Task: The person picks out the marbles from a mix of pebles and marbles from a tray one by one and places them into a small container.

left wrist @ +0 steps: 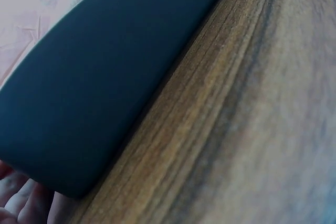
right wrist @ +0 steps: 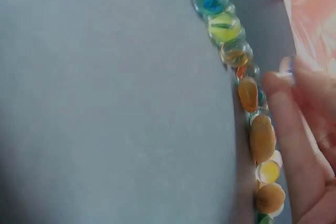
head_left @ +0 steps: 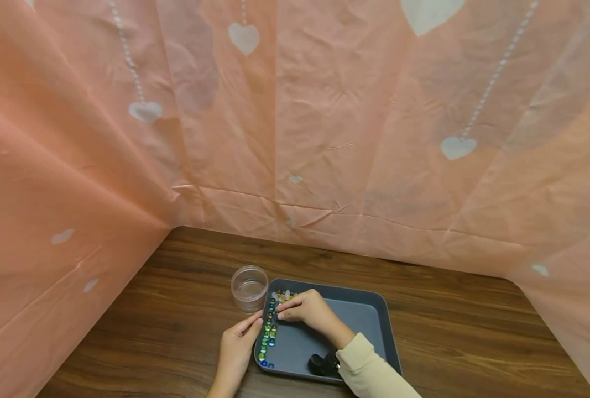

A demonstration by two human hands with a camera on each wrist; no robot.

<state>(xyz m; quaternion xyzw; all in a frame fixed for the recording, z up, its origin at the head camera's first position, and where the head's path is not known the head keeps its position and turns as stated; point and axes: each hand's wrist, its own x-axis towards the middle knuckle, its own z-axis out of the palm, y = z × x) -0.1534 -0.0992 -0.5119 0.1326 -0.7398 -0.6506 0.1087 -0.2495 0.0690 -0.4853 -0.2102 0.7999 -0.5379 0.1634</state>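
Cream sleeve (head_left: 374, 367) fabric is lying nearest the camera, covering a person's right forearm above a grey tray (head_left: 356, 318) on a dark wooden surface (head_left: 175, 309). Over the tray's left side, the right hand (head_left: 311, 310) is holding its grip pressed together: thumb and forefinger are apparently pinching a small clear piece (right wrist: 290, 65) with a hint of blue, partly hidden by the fingertips. Coloured glass pieces (head_left: 267, 334) are lining the tray's left wall and turning the far-left corner. The left hand (head_left: 237, 345) is touching the left rim from outside, thumb and forefinger lying nearly straight, seemingly steadying the tray. One piece is probably being added to the line; the next move seems to be calling for a gentle lowering and release, without nudging neighbours. Just beside that corner, a clear tub (head_left: 249, 304) is standing.
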